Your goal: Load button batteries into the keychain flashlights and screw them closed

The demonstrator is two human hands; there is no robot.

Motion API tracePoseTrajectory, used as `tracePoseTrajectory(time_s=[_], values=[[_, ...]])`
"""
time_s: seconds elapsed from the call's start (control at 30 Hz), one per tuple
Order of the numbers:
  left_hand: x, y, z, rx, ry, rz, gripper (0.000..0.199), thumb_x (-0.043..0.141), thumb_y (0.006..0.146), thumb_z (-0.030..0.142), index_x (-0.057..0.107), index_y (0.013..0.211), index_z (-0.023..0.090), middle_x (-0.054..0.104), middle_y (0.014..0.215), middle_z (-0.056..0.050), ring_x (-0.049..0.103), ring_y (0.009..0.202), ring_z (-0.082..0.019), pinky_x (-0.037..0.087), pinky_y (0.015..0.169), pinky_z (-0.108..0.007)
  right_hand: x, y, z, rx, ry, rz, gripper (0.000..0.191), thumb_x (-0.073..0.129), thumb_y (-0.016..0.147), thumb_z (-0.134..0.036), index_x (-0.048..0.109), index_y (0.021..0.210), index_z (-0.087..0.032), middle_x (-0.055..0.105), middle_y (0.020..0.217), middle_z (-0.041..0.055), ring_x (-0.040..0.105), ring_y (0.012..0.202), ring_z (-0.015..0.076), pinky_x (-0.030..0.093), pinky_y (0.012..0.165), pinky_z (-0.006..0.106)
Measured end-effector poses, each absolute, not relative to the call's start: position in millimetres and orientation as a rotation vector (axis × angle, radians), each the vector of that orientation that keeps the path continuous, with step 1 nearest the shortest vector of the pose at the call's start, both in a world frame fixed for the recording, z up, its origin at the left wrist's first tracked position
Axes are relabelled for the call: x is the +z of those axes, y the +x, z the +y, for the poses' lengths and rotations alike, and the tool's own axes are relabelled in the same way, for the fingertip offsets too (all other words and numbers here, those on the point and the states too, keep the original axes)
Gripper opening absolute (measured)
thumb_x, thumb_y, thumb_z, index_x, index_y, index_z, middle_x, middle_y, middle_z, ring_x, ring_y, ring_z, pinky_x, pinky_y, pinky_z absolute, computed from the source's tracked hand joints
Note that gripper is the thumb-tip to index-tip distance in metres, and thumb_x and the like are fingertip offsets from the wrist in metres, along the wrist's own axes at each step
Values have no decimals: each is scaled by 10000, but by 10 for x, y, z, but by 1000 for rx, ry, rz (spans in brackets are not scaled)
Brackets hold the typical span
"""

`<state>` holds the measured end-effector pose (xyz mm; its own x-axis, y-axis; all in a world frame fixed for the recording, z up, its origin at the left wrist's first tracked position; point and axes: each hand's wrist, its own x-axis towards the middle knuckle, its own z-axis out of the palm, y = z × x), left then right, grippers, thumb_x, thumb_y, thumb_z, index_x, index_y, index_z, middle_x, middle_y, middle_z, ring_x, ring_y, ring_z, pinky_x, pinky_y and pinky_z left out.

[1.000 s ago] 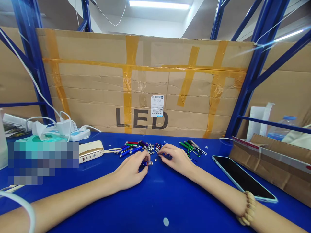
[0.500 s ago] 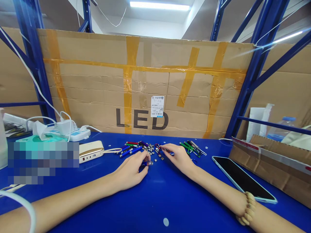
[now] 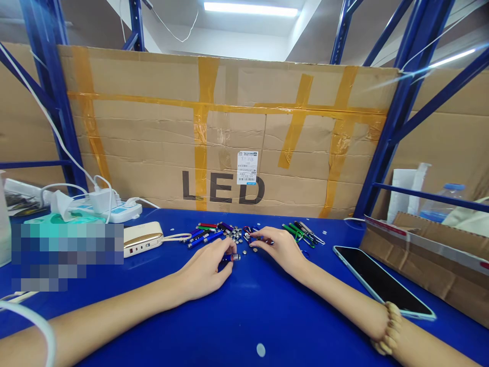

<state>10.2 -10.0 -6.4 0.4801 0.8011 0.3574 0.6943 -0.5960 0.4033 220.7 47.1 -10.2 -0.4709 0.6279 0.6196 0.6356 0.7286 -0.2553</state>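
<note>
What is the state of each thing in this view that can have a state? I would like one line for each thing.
Left hand: closed around a small blue light.
Button cells: loose, scattered.
Right hand: fingertips down beside the button cells.
Phone: lying flat, screen dark.
Charger: plugged into the power strip.
Power bank: lying flat, white cord attached.

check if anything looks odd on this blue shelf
Loose silver button cells lie scattered on the glossy blue shelf top, beside the right hand. A pale round spot near the front edge also stands out; I can't tell what it is.
</note>
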Motion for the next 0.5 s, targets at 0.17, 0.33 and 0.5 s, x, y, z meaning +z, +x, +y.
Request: tracePoseTrajectory(time_s=[0.17, 0.33, 0.5], values=[[-69, 105, -101, 784, 2539, 1286, 137, 411, 773, 166, 460, 894, 209, 554, 899, -36, 532, 818, -177, 442, 684, -298, -100, 2198, 461, 11, -966, -2220, 172, 651, 737, -374, 687, 817, -227, 700, 809, 8, 624, 653, 141, 467, 599, 234], [-84, 99, -94, 791, 2546, 1278, 151, 413, 768, 155, 459, 900, 213, 553, 901, -28, 535, 818, -172, 437, 699, -302, -89, 2199, 450, 14, -1016, -2214, 144, 636, 754, -372, 685, 810, -249, 710, 752, -20, 635, 625, 136, 444, 580, 220], [-92, 95, -82, 792, 2553, 1273, 147, 414, 768, 156, 460, 897, 209, 552, 895, -31, 532, 810, -171, 437, 685, -298, -72, 2189, 432, -27, -1021, -2223, 180, 616, 758, -419, 687, 784, -256, 711, 763, -26, 630, 611, 126, 420, 561, 214]])
